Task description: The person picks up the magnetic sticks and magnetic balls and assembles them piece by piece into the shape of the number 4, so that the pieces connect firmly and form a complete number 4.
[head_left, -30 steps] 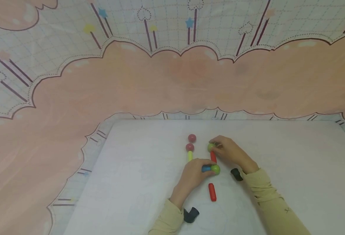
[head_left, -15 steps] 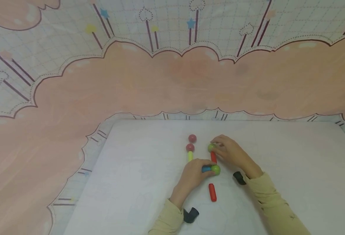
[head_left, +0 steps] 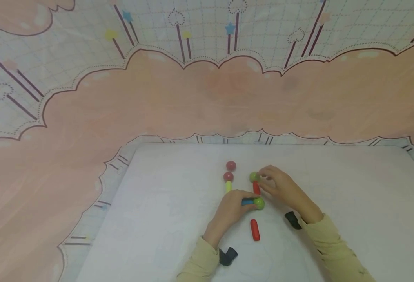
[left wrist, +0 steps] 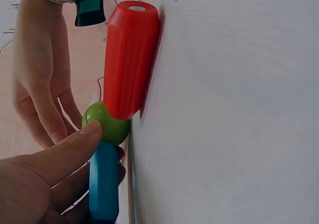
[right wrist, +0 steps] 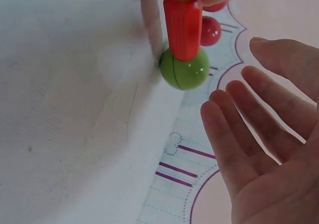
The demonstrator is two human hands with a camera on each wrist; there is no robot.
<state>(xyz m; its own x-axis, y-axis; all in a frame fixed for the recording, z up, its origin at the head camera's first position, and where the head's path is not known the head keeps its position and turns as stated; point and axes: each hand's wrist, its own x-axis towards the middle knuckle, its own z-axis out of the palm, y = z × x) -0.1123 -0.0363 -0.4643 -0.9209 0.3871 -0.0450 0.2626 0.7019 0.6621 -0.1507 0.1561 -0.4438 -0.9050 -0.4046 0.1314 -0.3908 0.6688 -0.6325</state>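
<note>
My left hand (head_left: 229, 209) pinches the near green ball (head_left: 259, 203) between thumb and fingers. A blue stick (left wrist: 103, 181) runs from that ball back under the palm. From the same ball a red stick (head_left: 256, 188) leads away to the far green ball (right wrist: 185, 68). Just right of the far ball is my right hand (head_left: 287, 191), its fingers spread and holding nothing; the right wrist view shows a gap between fingertips and ball. To the left, a yellow stick (head_left: 228, 186) meets a dark pink ball (head_left: 228, 176), its near end hidden behind the left hand.
Beyond the yellow stick's ball lies a second dark pink ball (head_left: 231, 165). A loose red stick (head_left: 255, 230) lies on the white table (head_left: 157, 219) nearer the person. Black wrist-worn pieces (head_left: 228, 256) show at both sleeves. A patterned cloth (head_left: 207, 98) covers the area behind the table.
My right hand has let go of the far green ball and drawn back a little to the right, its fingers opening. The left hand keeps its hold on the near ball.
</note>
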